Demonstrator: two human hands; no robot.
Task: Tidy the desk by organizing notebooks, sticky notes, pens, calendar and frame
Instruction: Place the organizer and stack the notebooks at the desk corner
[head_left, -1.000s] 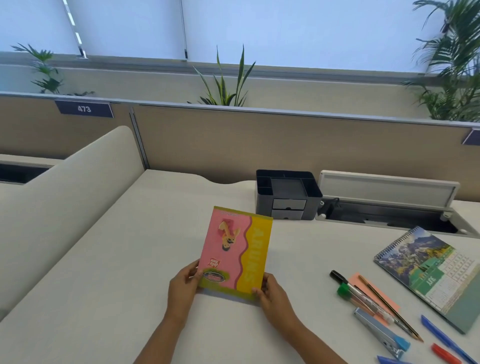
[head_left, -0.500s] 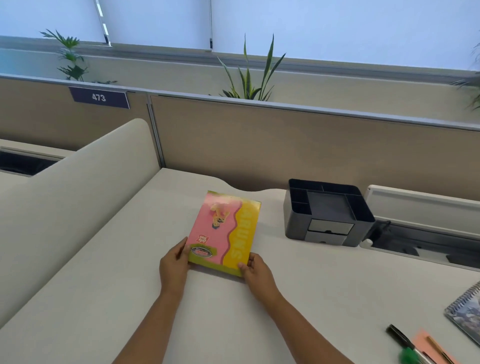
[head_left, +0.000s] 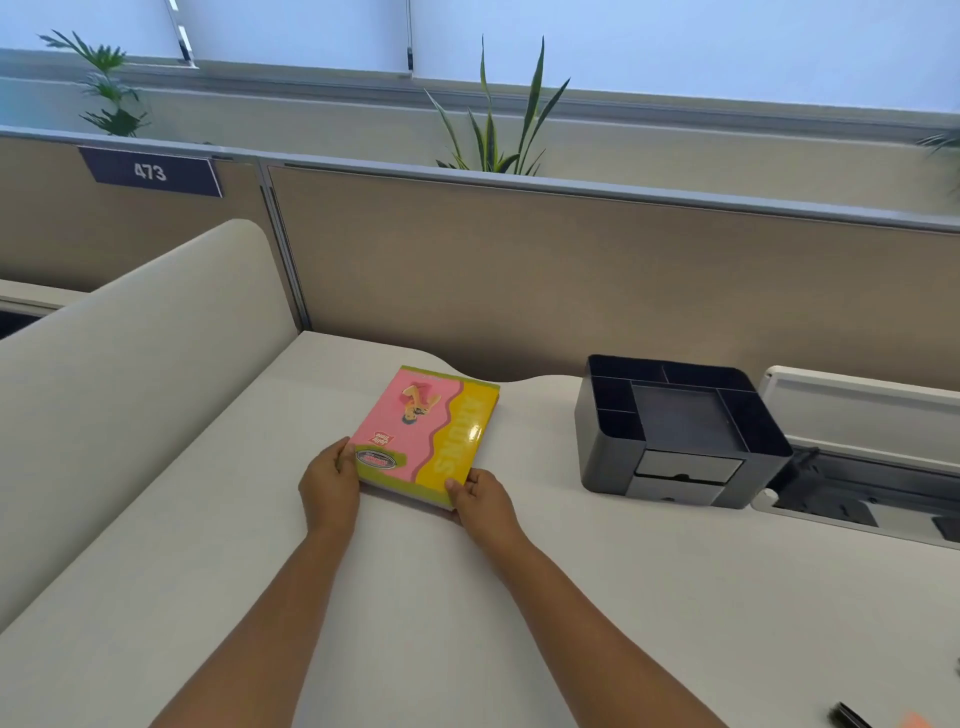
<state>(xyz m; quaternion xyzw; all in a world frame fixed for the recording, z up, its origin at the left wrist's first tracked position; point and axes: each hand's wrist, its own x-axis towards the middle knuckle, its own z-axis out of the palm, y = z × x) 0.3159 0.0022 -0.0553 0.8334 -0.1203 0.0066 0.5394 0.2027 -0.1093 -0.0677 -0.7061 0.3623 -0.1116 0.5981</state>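
notebook (head_left: 426, 434) frame centre, long axis running away up-frame | left hand (head_left: 330, 480) grips near-left corner | right hand (head_left: 480, 501) grips near-right corner | equally near

Beige partition (head_left: 571, 270) numbered 473 backs the white desk (head_left: 415, 597); plants (head_left: 498, 119), bright blinds (head_left: 675, 41) behind.

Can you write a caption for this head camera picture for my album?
Both hands, left hand and right hand, hold a notebook beside the organizer.

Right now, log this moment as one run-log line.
step: placing notebook | left hand: grip on near-left corner | right hand: grip on near-right corner | notebook: flat on desk, left of organizer
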